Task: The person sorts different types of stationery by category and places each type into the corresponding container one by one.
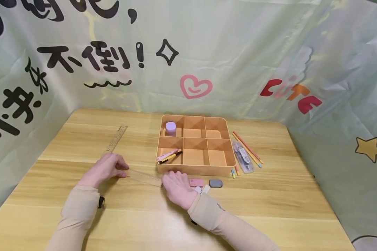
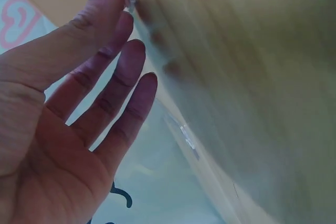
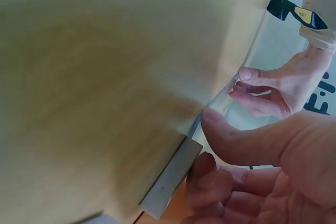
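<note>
A clear ruler (image 1: 143, 177) spans the gap between my two hands, low over the wooden table. My left hand (image 1: 106, 168) pinches its left end between thumb and fingertips; the other fingers (image 2: 122, 98) are loosely bent. At the right end, my right hand (image 1: 178, 189) grips it with thumb and curled fingers, partly covering that end. A second clear ruler (image 1: 116, 139) lies just beyond my left hand. Beside my right hand are a pink eraser (image 1: 196, 182), a grey oval item (image 1: 215, 183) and a small white item (image 1: 206, 189).
An orange six-compartment organizer (image 1: 194, 169) stands behind my right hand. Its left compartments hold a lavender item (image 1: 170, 128) and several pens (image 1: 169, 157). To its right lie a clear plastic case (image 1: 243, 158) and pencils (image 1: 249, 150). A printed cloth (image 1: 238, 52) hangs behind the table.
</note>
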Tool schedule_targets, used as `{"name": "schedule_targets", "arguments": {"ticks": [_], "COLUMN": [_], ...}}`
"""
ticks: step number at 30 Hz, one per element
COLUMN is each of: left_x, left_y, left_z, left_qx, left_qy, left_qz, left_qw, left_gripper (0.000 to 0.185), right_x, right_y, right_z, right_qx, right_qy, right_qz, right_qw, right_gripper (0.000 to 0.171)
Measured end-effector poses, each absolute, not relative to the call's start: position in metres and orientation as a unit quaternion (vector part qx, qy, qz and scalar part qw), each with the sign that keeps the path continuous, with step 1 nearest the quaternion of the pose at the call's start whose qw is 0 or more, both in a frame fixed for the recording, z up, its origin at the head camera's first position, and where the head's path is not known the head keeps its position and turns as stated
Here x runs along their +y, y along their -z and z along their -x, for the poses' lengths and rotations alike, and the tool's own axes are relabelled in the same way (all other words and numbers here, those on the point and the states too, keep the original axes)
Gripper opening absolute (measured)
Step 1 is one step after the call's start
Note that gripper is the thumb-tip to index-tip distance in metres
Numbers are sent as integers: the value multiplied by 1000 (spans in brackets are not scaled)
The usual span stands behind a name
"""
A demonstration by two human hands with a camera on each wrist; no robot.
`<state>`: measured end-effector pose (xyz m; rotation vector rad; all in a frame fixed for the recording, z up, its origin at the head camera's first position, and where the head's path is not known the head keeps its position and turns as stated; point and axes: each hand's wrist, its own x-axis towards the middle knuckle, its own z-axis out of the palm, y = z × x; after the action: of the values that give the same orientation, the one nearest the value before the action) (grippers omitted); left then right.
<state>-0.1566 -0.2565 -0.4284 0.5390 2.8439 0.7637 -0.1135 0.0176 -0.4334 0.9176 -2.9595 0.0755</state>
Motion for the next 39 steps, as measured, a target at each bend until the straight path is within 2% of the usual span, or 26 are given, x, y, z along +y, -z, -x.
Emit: {"name": "schedule_targets", "arguments": {"ticks": [12, 27, 34, 39], "left_x": [-252, -255, -263, -272], "left_y": [429, 428, 431, 427], "left_z": [154, 166, 168, 163], "left_qx": [956, 949, 917, 897], "left_qy": [-202, -252, -342, -389], "left_qz": [-213, -159, -151, -177], "left_qw": [22, 104, 137, 116], "left_gripper": [16, 25, 26, 22], "right_x": [19, 22, 25, 29], "right_y": [434, 433, 431, 426], "right_z": [111, 113, 117, 122], "right_qx": [-956, -956, -952, -944], "right_qy": [-15, -43, -62, -133], "right_qz": [-292, -289, -300, -301], "right_qw": [26, 18, 15, 5], "right_gripper": [22, 22, 22, 24]}}
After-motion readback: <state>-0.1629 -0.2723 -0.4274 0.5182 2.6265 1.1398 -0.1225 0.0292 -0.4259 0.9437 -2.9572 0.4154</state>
